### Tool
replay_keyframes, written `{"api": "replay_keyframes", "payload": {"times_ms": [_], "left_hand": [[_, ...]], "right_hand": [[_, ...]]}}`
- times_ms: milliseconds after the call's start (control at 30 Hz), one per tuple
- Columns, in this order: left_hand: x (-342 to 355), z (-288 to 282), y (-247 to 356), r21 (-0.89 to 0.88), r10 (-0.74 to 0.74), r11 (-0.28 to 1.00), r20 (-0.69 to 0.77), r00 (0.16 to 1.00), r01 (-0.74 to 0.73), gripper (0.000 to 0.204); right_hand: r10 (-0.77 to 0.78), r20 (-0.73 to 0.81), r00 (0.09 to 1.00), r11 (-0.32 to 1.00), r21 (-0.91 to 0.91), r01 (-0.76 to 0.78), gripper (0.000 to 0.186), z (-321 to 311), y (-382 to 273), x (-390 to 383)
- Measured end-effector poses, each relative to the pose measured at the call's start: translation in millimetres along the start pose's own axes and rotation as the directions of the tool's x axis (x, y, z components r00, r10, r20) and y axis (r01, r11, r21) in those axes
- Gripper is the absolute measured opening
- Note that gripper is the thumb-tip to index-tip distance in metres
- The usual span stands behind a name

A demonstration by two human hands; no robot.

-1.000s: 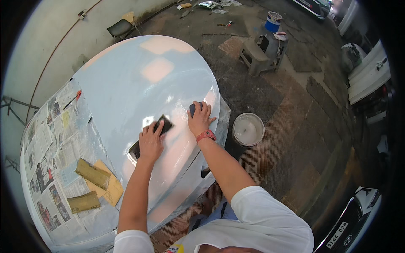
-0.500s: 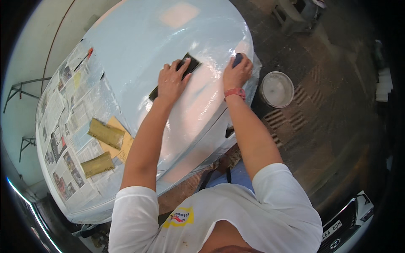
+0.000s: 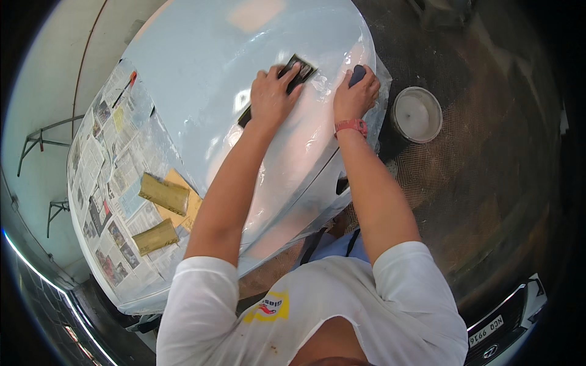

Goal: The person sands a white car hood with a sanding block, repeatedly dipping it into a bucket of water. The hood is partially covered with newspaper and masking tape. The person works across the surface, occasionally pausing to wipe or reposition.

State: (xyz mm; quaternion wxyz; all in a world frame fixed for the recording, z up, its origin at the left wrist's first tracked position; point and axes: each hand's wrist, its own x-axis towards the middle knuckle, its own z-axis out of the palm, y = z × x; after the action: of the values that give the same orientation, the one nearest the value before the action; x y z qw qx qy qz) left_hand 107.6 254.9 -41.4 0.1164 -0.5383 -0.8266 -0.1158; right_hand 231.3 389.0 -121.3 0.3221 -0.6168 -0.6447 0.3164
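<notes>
My left hand (image 3: pixel 271 100) presses down on a long, dark strip of what looks like wet sandpaper (image 3: pixel 300 72), on the wet car hood (image 3: pixel 201 79). The strip's two ends stick out past the hand; its middle is hidden under the fingers and palm. To the right, close to the hood's edge, my right hand (image 3: pixel 355 97) grips a small dark blue block (image 3: pixel 358 75), perhaps a sponge or squeegee. Its fingers are curled round the block. The hood is pale blue-grey with pinkish patches and shines with water.
Newspaper sheets (image 3: pixel 101 177) cover the windshield area at left, with two tan sandpaper pieces (image 3: pixel 163 194) and a red-tipped tool (image 3: pixel 125 88) on them. On the floor at right stands a round bucket of cloudy water (image 3: pixel 417 114). Another car's front (image 3: pixel 506 323) is at the lower right.
My left hand and the dark strip have slid farther up and to the right over the hood. The right hand stays near the hood's edge with the blue block. The whole view has shifted slightly.
</notes>
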Motion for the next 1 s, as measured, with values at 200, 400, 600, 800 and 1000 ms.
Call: {"api": "replay_keyframes", "payload": {"times_ms": [200,400,600,800,1000], "left_hand": [[-89,-66,26,0.011,-0.079,0.997,0.141,0.987,0.079,0.054],[-35,-31,18,0.070,-0.108,0.992,0.092,0.990,0.102,0.053],[-98,-57,14,-0.005,-0.134,0.991,0.045,0.990,0.134,0.054],[-154,-112,5,0.073,-0.254,0.967,0.220,0.942,0.244,0.048],[-106,-61,-31,0.055,-0.167,0.984,-0.012,0.986,0.168,0.047]], "right_hand": [[0.019,-0.007,1.000,1.000,-0.011,-0.019,0.045,-4,-5,-2],[-0.017,-0.020,1.000,0.999,0.040,0.018,0.046,2,2,0],[-0.029,-0.063,0.998,0.999,0.038,0.032,0.045,5,5,-2],[-0.028,-0.067,0.997,0.999,0.033,0.030,0.045,10,7,1],[-0.060,-0.073,0.996,0.998,0.011,0.061,0.049,14,16,-3]]}}
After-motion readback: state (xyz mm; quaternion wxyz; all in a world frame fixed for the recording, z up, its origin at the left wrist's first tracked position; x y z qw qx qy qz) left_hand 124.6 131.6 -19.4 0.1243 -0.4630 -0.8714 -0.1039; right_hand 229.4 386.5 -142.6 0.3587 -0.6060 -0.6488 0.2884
